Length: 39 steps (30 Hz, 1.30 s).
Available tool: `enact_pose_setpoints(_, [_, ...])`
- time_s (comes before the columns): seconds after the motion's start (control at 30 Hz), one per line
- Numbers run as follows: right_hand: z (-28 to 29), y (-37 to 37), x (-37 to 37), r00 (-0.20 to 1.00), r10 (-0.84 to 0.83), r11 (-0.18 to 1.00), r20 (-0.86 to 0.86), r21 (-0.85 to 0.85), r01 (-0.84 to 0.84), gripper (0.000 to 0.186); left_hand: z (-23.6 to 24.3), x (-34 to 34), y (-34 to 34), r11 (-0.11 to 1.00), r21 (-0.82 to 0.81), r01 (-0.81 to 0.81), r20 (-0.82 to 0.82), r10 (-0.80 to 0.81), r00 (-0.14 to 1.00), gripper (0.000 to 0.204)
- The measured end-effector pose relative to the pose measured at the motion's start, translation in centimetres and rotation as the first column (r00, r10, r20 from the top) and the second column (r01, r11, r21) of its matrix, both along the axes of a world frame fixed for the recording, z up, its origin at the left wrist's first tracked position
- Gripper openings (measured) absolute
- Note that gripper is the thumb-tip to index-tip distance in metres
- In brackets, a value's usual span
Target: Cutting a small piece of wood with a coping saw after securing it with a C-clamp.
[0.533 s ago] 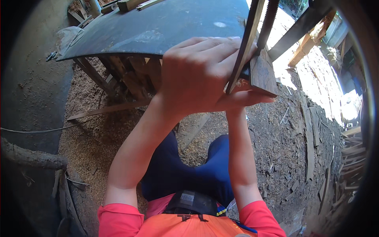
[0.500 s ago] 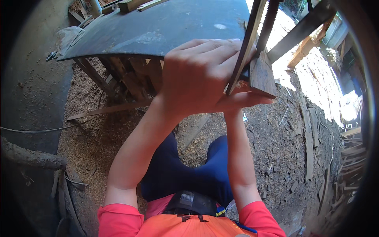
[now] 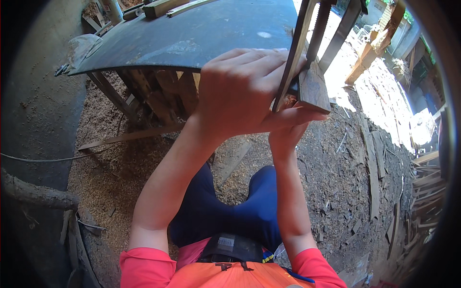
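Note:
My left hand [image 3: 240, 91] is closed around a short wooden piece [image 3: 314, 91], its thumb stretched along the near lower edge. A flat metal bar [image 3: 294, 53] crosses in front of its fingertips. Beside that bar a dark threaded rod [image 3: 319, 36] runs down to the wood, and another flat metal bar [image 3: 340, 38] slants up to the right. These parts look like a clamp, but its upper end is cut off by the frame. My right hand [image 3: 287, 137] is below the left thumb, its fingers mostly hidden behind the left hand and the wood.
A dark blue-grey tabletop [image 3: 192, 33] stands ahead on wooden legs, with wood blocks [image 3: 163, 7] on its far edge. Sawdust and scraps cover the ground. A long wooden strip [image 3: 132, 136] lies low at left, and stacked wood pieces [image 3: 430, 187] are at right.
The slanting metal bar at right has swung to a steeper angle, nearer the threaded rod. My right hand shows a little more below the left thumb. The left hand keeps its grip.

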State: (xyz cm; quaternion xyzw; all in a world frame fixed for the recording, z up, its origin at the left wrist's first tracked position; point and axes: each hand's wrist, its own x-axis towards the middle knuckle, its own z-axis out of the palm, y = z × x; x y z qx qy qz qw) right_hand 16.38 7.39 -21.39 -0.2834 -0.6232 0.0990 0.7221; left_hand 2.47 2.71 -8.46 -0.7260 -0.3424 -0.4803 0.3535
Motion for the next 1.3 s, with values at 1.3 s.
enact_pose_setpoints(1.3, [0.7, -4.1, 1.1, 0.986, 0.003, 0.926, 0.165, -0.372, 0.060, 0.049, 0.5, 0.0, -1.0, 0.994, -0.100, 0.039, 0.001, -0.039, 0.999, 0.070])
